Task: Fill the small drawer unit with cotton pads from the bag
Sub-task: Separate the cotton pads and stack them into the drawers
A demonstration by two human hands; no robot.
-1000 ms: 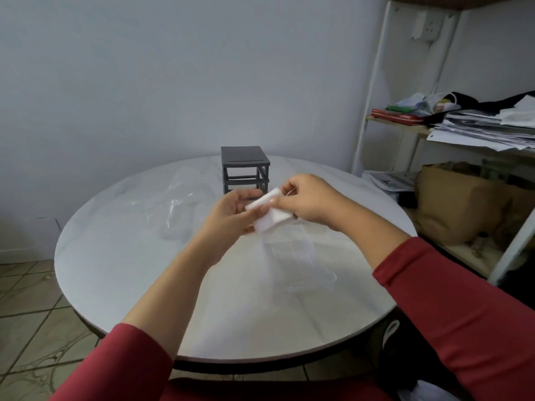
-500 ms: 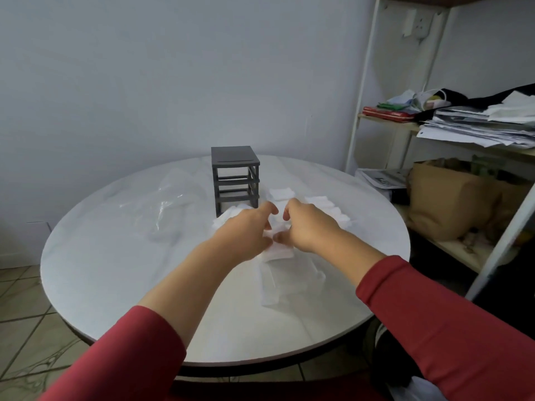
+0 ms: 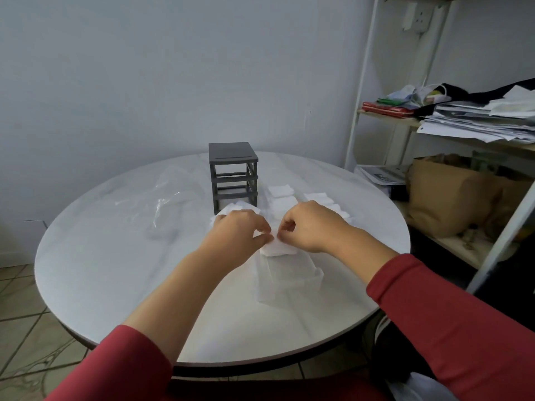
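At the left of the round white table (image 3: 95, 256) lies a crumpled clear plastic bag (image 3: 165, 204), well apart from both hands. Right of it, toward the far edge, the dark grey drawer unit (image 3: 233, 169) stands upright, an open frame that one can see through. A small heap of white pads (image 3: 240, 209) lies at its foot, just beyond the left hand (image 3: 238, 234). That hand is curled, its thumb and fingertips pinching the left edge of a stack of cotton pads (image 3: 279, 248). The stack sits between the two hands, nearer the person than the unit, and above a clear plastic container (image 3: 289, 280) that rests on the table; whether the stack touches it I cannot tell. The right hand (image 3: 311, 227) is curled likewise and pinches the stack's upper right edge, so the two hands meet almost fingertip to fingertip on it. Beyond the right hand, loose pads (image 3: 280, 191) lie in rows on the table, to the right of the unit. At the far right a white shelf (image 3: 359, 111) carries papers (image 3: 477, 123) and a brown paper bag (image 3: 451, 195).
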